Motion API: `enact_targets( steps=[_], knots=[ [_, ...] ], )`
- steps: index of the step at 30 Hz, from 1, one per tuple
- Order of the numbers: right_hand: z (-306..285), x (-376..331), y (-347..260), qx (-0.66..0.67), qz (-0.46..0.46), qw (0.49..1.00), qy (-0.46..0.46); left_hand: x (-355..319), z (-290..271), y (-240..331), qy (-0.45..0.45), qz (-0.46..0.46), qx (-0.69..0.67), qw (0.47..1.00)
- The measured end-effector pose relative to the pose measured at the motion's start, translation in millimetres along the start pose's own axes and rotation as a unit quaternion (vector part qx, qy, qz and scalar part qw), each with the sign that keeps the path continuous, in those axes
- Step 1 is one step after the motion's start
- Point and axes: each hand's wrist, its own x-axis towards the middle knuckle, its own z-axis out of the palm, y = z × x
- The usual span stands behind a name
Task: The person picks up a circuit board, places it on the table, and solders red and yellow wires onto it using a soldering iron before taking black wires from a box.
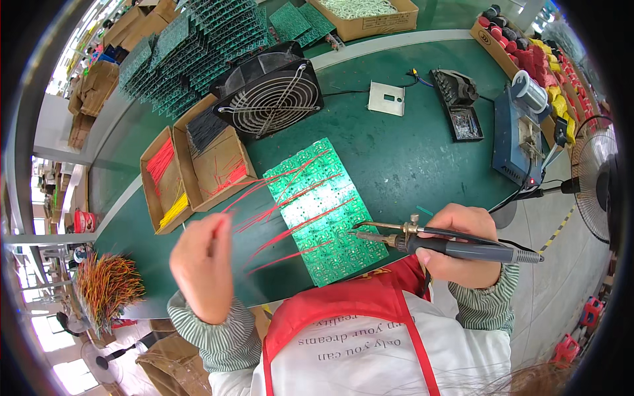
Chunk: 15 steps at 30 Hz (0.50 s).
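Note:
A green circuit board panel (330, 218) lies tilted on the bench, with several red wires (300, 229) attached in rows and trailing off its left side. My right hand (462, 244) is wrapped round a soldering iron (462, 249) that has a solder feed tube clamped on top. The iron's tip is over the lower right part of the panel; whether it touches cannot be made out. Left of the panel, my left hand (205, 264) is raised with its fingers curled together and slightly blurred. Anything between those fingers is too small to make out.
Cardboard trays (221, 162) of red, black and yellow wires stand beyond my left hand. A black fan (271, 92) and stacked circuit boards (191, 53) are behind. At right are a soldering station (518, 138) with a solder spool (530, 92) and a black iron holder (456, 99).

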Motion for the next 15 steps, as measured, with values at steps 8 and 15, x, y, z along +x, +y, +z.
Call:
enact_targets(
  steps=[8, 15],
  knots=[
    [-4.5, -1.7, -5.1, -0.006, 0.008, 1.0, 0.012, -18.4, 55.5, 30.2, -0.203, 0.155, -0.149, 0.955],
    [-3.6, -0.2, -0.3, 0.007, 0.035, 0.999, 0.012, -14.9, 64.5, 31.4, -0.229, 0.132, -0.169, 0.949]
  ],
)
